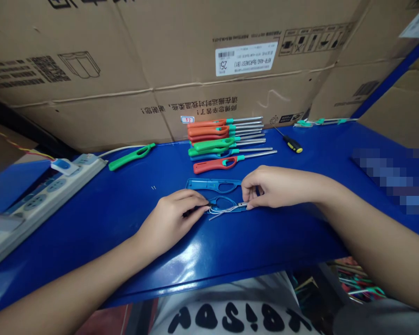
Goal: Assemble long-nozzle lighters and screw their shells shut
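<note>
Two blue lighter casing halves lie on the blue table. The farther casing half (197,184) rests apart from my left hand, its handle loop close to my right fingers. Over the nearer casing half (224,200) run thin white wires (220,211) between my two hands. My left hand (174,213) has its thumb and fingers pinched on a small black part at the wires' left end. My right hand (272,186) pinches near a short metal tube (243,204) where the wires enter; its fingertips partly cover that end.
Behind the casings lie several assembled lighters, including a red lighter (209,165). A screwdriver (292,143) lies at the right, a green casing piece (131,157) at the left. Two tiny pins (153,188) sit near my left hand. A power strip (49,190) and a cardboard box (181,51) border the table.
</note>
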`<state>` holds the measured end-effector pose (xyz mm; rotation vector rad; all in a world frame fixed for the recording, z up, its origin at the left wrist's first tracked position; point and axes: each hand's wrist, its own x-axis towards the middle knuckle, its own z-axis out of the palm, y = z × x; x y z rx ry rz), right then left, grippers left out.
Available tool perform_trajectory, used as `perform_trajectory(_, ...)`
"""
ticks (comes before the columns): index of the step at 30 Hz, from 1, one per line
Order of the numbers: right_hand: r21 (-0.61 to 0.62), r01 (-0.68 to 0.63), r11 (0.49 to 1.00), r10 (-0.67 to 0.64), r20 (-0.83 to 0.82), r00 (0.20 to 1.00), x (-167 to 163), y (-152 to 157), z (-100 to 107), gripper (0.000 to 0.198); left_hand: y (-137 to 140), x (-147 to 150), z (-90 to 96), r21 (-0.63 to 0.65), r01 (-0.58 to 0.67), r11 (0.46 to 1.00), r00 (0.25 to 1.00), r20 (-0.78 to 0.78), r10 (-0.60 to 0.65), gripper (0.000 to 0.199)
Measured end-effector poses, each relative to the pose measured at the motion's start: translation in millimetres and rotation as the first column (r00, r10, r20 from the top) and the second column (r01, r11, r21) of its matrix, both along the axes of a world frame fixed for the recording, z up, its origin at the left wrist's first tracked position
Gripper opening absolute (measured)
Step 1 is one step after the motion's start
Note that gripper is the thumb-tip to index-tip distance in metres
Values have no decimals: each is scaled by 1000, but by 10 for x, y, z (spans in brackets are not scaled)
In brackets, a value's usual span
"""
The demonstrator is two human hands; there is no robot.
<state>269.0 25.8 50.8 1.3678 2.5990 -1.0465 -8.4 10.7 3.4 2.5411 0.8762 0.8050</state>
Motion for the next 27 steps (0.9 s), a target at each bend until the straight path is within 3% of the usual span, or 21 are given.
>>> perform_trajectory(7,150,-69,986,61,58,996,19,-59,4,8,-22,3,28,-10,-23,1000,1000,-11,23,8)
perform_trajectory(27,296,-171,940,109,215,970,-92,-124,-20,13,-10,9,-21,-40,-16,999,1000,5,17,10)
